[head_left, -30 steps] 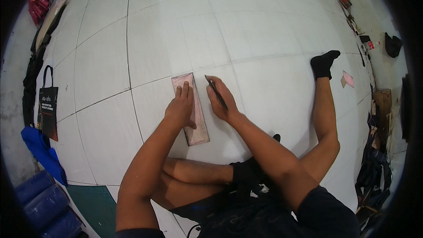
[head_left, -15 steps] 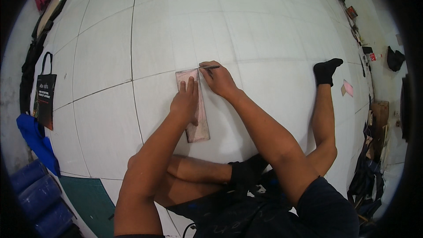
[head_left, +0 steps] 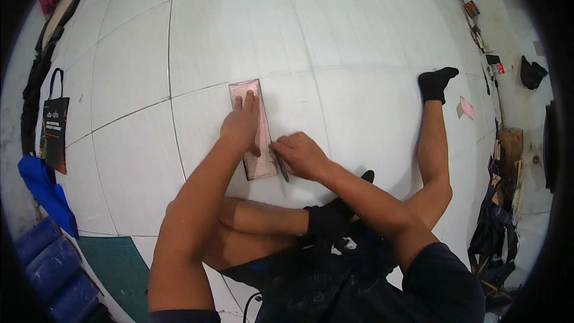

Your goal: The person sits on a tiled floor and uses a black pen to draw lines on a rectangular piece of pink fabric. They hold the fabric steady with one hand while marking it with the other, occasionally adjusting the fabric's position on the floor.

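Note:
A long pink rectangular piece with dark edges (head_left: 262,168) lies flat on the white floor surface in front of me. My left hand (head_left: 240,127) presses on it with fingers stretched out and slightly apart, covering its middle. Along the lower part of its right long edge, my right hand (head_left: 302,157) is closed around a slim black pen (head_left: 283,168). The pen slants, its lower end pointing toward me. Its upper end is partly hidden by my fingers, close to the pink piece.
My bent leg and the other outstretched leg with a black sock (head_left: 436,84) frame the area. At the left are a black tote bag (head_left: 55,128), blue fabric (head_left: 45,188), blue rolls (head_left: 60,269) and a green mat (head_left: 116,269). Small pink pieces (head_left: 467,107) lie at right.
My right hand has moved with the pen from the far right corner of the pink piece down its right edge toward me. My left hand stays on the piece. The whole view has shifted slightly.

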Demonstrator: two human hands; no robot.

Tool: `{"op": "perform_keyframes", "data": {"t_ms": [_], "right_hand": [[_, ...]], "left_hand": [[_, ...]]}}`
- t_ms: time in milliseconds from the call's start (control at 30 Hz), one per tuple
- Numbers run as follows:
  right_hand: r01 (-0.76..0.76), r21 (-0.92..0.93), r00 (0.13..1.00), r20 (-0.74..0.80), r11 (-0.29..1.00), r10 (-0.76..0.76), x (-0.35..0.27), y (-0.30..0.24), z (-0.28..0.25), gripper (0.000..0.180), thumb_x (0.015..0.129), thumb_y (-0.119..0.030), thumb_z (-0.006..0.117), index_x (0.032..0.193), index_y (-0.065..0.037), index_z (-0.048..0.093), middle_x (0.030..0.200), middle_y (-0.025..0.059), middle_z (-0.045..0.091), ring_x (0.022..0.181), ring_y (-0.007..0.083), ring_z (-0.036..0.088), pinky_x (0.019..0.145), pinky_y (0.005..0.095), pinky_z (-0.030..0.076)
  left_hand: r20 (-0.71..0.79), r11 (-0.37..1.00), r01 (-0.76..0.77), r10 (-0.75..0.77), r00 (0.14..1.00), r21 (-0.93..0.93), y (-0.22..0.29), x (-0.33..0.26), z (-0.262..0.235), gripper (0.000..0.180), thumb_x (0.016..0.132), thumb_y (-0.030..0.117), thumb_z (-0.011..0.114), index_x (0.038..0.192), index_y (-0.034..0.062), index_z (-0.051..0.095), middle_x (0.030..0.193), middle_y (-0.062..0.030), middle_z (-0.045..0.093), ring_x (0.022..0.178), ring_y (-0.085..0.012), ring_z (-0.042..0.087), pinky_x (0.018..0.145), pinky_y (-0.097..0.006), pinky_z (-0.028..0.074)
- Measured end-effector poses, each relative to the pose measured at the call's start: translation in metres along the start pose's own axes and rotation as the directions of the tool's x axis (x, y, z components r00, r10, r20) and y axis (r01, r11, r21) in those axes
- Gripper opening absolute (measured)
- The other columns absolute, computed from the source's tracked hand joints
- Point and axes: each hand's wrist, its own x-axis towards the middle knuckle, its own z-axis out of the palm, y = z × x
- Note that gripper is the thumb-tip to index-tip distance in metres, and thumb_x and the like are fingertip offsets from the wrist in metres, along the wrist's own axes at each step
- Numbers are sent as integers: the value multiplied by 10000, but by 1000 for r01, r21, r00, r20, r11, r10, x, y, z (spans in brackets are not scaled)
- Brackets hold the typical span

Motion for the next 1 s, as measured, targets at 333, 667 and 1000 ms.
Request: {"op": "perform_keyframes", "data": {"t_ms": [333, 667, 1000], "right_hand": [[-165, 220, 975, -110, 961, 192, -62, -66, -11, 124, 913, -116, 717, 1024, -62, 700, 895, 110, 668, 838, 324, 647, 786, 436, 483], [-198, 522, 934, -158, 830, 322, -33, -70, 47, 176, 918, -128, 745, 1084, -74, 762, 1039, 98, 762, 980, 306, 711, 878, 399, 538], [-221, 497, 949, -91, 839, 303, -29, -70, 53, 168, 902, -142, 756, 1062, -94, 777, 1024, 65, 775, 940, 288, 718, 873, 401, 513]], "left_hand": [[7, 1000, 4, -4, 1000, 2, 1, 0, -1, 1510, 540, 476, 1012, 1637, -26, 104, 1727, -216, 102, 1570, -396, 234, 1186, -385, 455], [-32, 1000, 12, -12, 999, -18, 2, 2, 1, 1507, 523, 441, 1027, 1636, -11, 117, 1727, -195, 118, 1575, -379, 228, 1198, -386, 446], [-24, 1000, 6, -7, 1000, -26, 2, 4, 2, 1510, 510, 429, 1032, 1635, -13, 126, 1729, -193, 117, 1574, -383, 227, 1205, -392, 436]]}}
